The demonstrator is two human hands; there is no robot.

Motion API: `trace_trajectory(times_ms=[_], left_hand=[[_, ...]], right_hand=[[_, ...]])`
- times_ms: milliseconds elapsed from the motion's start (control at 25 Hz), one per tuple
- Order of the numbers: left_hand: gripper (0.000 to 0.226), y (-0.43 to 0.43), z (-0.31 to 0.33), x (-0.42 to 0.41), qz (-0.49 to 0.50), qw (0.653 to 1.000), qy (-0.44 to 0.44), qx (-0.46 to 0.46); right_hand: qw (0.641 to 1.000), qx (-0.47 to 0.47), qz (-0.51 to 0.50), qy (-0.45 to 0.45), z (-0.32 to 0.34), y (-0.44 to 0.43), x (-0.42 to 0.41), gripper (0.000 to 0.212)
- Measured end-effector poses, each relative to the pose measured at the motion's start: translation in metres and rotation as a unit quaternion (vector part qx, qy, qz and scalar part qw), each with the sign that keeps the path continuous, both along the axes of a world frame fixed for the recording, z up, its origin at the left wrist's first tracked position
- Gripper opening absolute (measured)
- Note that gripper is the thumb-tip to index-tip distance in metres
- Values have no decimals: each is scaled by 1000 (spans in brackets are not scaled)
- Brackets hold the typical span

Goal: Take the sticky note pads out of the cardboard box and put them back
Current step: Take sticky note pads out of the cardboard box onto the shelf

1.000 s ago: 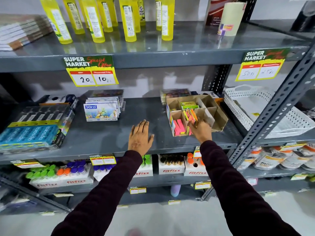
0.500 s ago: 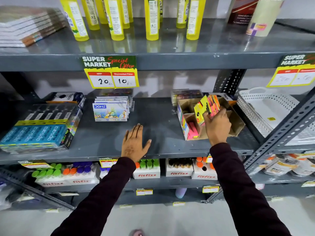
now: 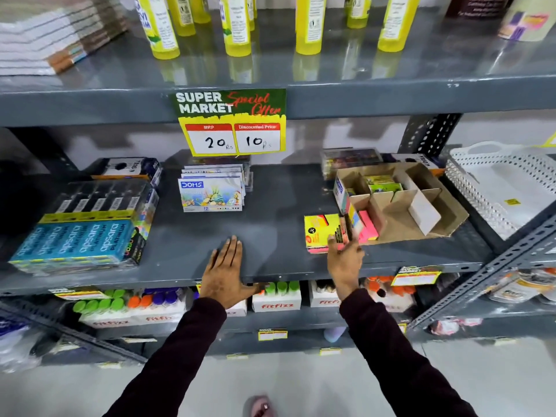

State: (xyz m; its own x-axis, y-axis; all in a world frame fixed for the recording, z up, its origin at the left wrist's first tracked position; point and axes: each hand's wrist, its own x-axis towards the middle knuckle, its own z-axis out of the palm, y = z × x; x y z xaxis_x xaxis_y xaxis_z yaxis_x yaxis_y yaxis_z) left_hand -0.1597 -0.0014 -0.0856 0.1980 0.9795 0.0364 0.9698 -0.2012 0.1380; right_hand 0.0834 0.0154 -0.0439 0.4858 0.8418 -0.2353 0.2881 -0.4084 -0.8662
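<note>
A cardboard box (image 3: pixel 444 217) with dividers sits on the middle shelf (image 3: pixel 279 200) at the right. Pink sticky note pads (image 3: pixel 367 226) stand in its front-left compartment, and a green pad (image 3: pixel 382 185) lies in a back one. A yellow-and-pink sticky note pad (image 3: pixel 319 233) lies on the shelf just left of the box. My right hand (image 3: pixel 345 260) has its fingertips closed on that pad's right edge. My left hand (image 3: pixel 224 273) lies flat and spread on the shelf's front edge, holding nothing.
DOMS crayon packs (image 3: pixel 211 194) stand at mid-shelf and Apsara pencil boxes (image 3: pixel 81 236) at the left. A white perforated basket (image 3: pixel 499 188) sits right of the box. Yellow bottles (image 3: pixel 237 25) line the shelf above, and Fitfizz boxes (image 3: pixel 276 299) the one below.
My right hand lifted a pad out of the box, carried it left and down, and set it on the shelf beside the box. My left hand stayed flat on the shelf.
</note>
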Motion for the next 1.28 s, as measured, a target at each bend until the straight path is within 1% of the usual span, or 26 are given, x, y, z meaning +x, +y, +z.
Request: trace_trajectory(times_ms=[40,120,160,200,280,360,480,600,720,800,840,880,960,1040,1120,1200,1280], left_hand=[[124,0,0,0,-5,1000,7,-4],[122,0,0,0,-12,1000,16,-7],[121,0,1,0,-13,1000,18,-8],[121,0,1,1,-12,1000,17,-11],[120,0,0,1,-9,1000,16,-19],[119,1,-2,0,-6,1000,17,-19],[118,2,-4,0,-3,1000,14,-10],[117,3,-6,1,2,1000,10,-4],[115,2,-4,2,9,1000,-5,-3],[114,1,-5,2,17,1000,-7,-6],[114,2,-6,2,25,1000,-5,-7],[114,3,-5,2,31,999,-3,-6],[114,5,-5,3,33,999,-1,-8],[113,4,-4,3,36,999,1,-6],[113,3,-4,4,36,999,-2,0],[113,2,-4,5,36,999,1,1],[113,2,-5,5,38,999,-3,0]], right_hand=[[997,-2,20,-76,3,-10,-8,71],[971,38,58,-229,9,-28,-25,78],[953,61,78,-288,5,-29,-30,81],[938,64,92,-328,6,-27,-33,83],[924,19,114,-365,7,-12,-34,85],[904,0,108,-414,8,3,-34,85],[872,31,80,-482,4,11,-37,79],[859,47,100,-499,12,26,-46,69],[854,49,156,-494,17,70,-59,63],[848,10,210,-487,21,100,-63,61],[847,-28,234,-477,21,112,-62,59],[847,-69,248,-465,19,122,-60,58],[849,-121,256,-446,17,134,-52,55],[855,-132,266,-425,19,134,-47,55],[877,-100,259,-393,26,123,-42,57],[892,-65,231,-383,32,94,-31,59],[888,-87,228,-389,34,58,-22,69]])
